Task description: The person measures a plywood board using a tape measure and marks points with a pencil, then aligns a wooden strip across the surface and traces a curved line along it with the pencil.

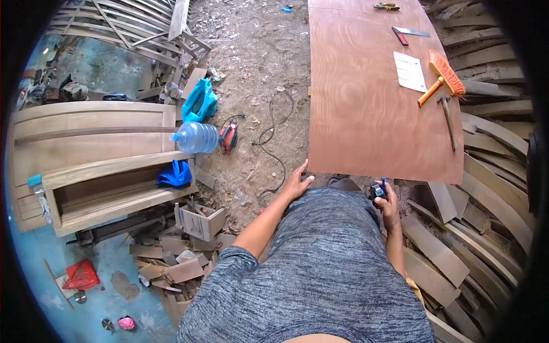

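Gripping hand: right (pixel 389 207), fingers closed around a compact black tool with a blue part (pixel 377 191), perhaps a tape measure; held just off the sheet's near edge.
Left hand: open (pixel 298 186), empty, fingers loosely spread beside the sheet's near left corner; contact cannot be told.
Reddish-brown wooden sheet: broad, thin, smooth-faced (pixel 360 114); in front of the person.
Hammer: wooden-handled (pixel 450 128), on the sheet, by its right edge.
Brush: orange, stiff-bristled (pixel 449 77), beyond the hammer, at the sheet's right edge.
Paper: white, marked (pixel 409 71), on the sheet, left of the brush.
Square: red-handled, metal-bladed (pixel 413 32), on the sheet, beyond the paper.
Step, as judged: black tool in hand at the near edge, not laid on the sheet.
Next move, as judged: would call for a firm right grip and a steadying left hand at the corner.
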Demonstrator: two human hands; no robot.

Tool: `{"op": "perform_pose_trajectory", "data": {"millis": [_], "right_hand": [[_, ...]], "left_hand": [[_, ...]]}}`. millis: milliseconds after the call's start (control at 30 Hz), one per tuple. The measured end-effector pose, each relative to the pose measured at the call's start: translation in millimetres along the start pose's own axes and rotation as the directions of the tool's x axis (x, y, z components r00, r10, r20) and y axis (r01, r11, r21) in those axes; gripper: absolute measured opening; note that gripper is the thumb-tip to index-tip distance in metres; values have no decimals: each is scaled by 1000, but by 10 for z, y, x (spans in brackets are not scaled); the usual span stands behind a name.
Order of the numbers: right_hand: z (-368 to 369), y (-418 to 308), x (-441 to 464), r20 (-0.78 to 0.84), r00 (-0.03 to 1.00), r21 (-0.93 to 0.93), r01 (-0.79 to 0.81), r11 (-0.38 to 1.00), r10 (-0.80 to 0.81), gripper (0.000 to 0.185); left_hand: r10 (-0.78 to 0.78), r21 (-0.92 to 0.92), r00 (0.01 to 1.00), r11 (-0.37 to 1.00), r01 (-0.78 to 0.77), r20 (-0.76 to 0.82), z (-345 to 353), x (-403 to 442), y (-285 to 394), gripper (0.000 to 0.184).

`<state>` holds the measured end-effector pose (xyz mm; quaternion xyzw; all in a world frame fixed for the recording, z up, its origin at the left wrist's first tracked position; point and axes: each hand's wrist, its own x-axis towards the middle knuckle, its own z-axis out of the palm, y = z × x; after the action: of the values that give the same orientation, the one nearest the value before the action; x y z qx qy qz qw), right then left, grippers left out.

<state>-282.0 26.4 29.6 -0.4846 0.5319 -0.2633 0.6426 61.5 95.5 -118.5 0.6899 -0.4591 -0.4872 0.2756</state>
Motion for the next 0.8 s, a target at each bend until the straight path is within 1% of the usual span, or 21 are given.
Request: {"op": "perform_pose_trajectory", "data": {"millis": [100, 167, 200, 300, 333, 433, 467, 533, 567, 600, 700, 733, 767, 800], "right_hand": [[-8, -1, 16, -2, 1000, 4, -1, 1000, 1, 64], [-26, 45, 15, -2, 1000, 29, 14, 999, -14, 64], [-63, 80, 17, 11, 1000, 34, -20, 999, 20, 63], [-43, -19, 5, 6, 1000, 50, 7, 999, -8, 62], [-62, -23, 2, 14, 1000, 61, 2, 998, -3, 62], [-101, 5, -12, -1, 1000, 56, -14, 998, 14, 62], [-106, 11, -14, -14, 1000, 55, 2, 998, -1, 61], [-84, -53, -36, -49, 999, 57, 18, 998, -15, 63], [-49, -140, -60, -58, 998, 65, 25, 998, -21, 63], [-46, -136, -71, -64, 998, 61, 31, 998, -27, 64], [-53, -90, -101, -84, 995, 68, 55, 996, -49, 64], [-53, -63, -128, -96, 994, 82, 65, 995, -57, 65], [-67, -38, -144, -106, 992, 93, 73, 993, -63, 65], [-77, -1, -155, -117, 993, 89, 37, 995, -27, 67]], "left_hand": [[-62, -143, 998, 988, 58, -22, 28, 74, -86, 76], [-136, -249, 988, 962, 113, -74, 81, 194, -133, 70], [-174, -302, 980, 943, 138, -96, 113, 256, -151, 67], [-285, -445, 932, 880, 163, -222, 307, 475, -200, 65], [-395, -611, 904, 760, 223, -162, 380, 529, -143, 62], [-372, -653, 927, 712, 258, -39, 382, 613, -131, 56], [-357, -681, 924, 712, 175, -136, 470, 603, -149, 48], [-374, -663, 917, 724, 193, -141, 462, 600, -134, 50], [-384, -651, 912, 731, 205, -144, 497, 619, -232, 51], [-386, -676, 909, 714, 184, -160, 550, 663, -321, 51], [-369, -718, 910, 684, 127, -190, 537, 575, -174, 51], [-385, -692, 889, 713, 117, -246, 547, 603, -161, 50], [-394, -699, 885, 705, 119, -247, 574, 628, -146, 50], [-408, -707, 879, 696, 126, -245, 591, 614, -159, 49]]}}
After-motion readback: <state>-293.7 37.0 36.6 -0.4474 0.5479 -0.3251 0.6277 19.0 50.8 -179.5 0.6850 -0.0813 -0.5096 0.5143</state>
